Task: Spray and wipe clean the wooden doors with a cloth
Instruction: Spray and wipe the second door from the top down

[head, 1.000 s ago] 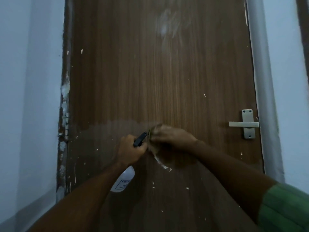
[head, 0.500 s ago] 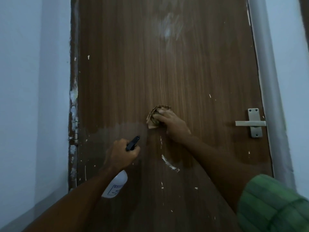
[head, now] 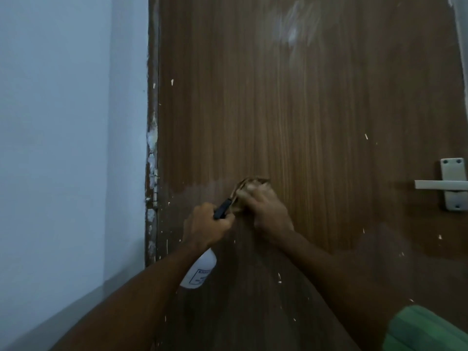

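A brown wooden door [head: 291, 110] fills the view, flecked with white paint spots and a pale smear near its top. My left hand [head: 206, 228] grips a white spray bottle [head: 200, 271] by its black trigger head, which points at the door. Just to its right, my right hand [head: 268, 211] holds a bunched brown cloth [head: 249, 184] against the door at mid height. A duller band of the door runs to the left of the cloth.
A pale metal lever handle [head: 448, 184] sits on the door's right edge. The chipped door frame [head: 151, 160] with a hinge runs down the left, beside a light blue wall [head: 63, 148]. A green sleeve [head: 428, 330] shows at lower right.
My right hand and the cloth have slid down and left on the door, ending beside the bottle's nozzle. The view has shifted so the door sits further right.
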Demonstrator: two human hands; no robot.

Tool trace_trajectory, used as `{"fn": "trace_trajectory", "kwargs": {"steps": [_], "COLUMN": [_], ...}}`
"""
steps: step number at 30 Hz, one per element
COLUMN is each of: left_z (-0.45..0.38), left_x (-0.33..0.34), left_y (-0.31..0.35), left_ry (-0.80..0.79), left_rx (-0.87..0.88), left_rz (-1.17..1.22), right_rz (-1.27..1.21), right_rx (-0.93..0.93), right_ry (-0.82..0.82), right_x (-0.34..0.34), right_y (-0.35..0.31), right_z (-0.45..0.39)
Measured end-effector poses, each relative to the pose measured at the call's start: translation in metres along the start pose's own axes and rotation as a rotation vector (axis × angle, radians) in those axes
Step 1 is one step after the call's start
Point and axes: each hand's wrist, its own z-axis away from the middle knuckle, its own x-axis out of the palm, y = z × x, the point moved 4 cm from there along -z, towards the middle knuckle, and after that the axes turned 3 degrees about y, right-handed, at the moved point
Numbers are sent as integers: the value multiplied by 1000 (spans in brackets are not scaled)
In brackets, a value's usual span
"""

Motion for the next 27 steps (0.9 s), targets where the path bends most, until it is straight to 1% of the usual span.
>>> {"fn": "trace_trajectory", "kwargs": {"steps": [2, 3, 4, 5, 6, 8, 9, 10, 11, 12, 13, 14, 15, 16, 17, 18, 20, 21, 22, 23, 24, 26, 27], "left_z": [-3, -4, -6, -9, -10, -13, -15, -15, -15, -15, -14, -14, -14, -13, -13, -13, -13, -14, -14, -13, -13, -10, -9], "left_x": [-5, -8, -11, -14, -17, -24, -28, -30, -32, -33, -33, -33, -33, -34, -35, -36, -43, -47, -51, -54, -57, -61, -63], "left_y": [-2, -3, -5, -8, -9, -13, -15, -18, -19, -22, -24, -27, -29, -31, -32, -33, -36, -38, -40, -41, -43, -45, -47], "left_ry": [7, 15, 13, 7, 12, 49, 66, 79, 83, 80, 71, 62, 53, 37, 15, 4, 23, 35, 39, 39, 42, 36, 38], "left_rx": [8, 17, 27, 31, 34, 34, 35, 34, 32, 30, 26, 30, 33, 35, 32, 30, 21, 14, 12, 9, 10, 15, 10], "left_rz": [16, 14, 19, 36, 55, 52, 53, 49, 48, 50, 53, 43, 29, 26, 30, 34, 21, 3, -12, -14, -19, -41, -51], "right_rz": [79, 146, 201, 221, 216, 132, 80, 32, -9, -30, -4, 73, 158, 205, 198, 153, 69, 57, 48, 31, 13, 48, 95], "right_rx": [-385, -529, -604, -601, -525, -222, -93, -15, 10, -73, -263, -494, -671, -742, -697, -552, -231, -130, -76, -65, -137, -436, -573], "right_ry": [-336, -494, -565, -539, -416, -84, 47, 122, 108, 5, -172, -393, -578, -614, -533, -402, -75, 48, 105, 68, -42, -371, -509], "right_x": [18, 21, 18, 14, 7, -9, -10, -4, 3, 15, 31, 42, 48, 45, 40, 33, 18, 16, 20, 28, 38, 54, 56], "right_y": [-18, -19, -16, -13, -8, 0, 1, -3, -13, -28, -41, -53, -55, -52, -49, -43, -30, -27, -29, -35, -47, -71, -75], "right_z": [10, 8, 0, -15, -29, -54, -57, -54, -49, -42, -32, -20, -13, -17, -32, -50, -77, -81, -81, -76, -70, -54, -50]}}
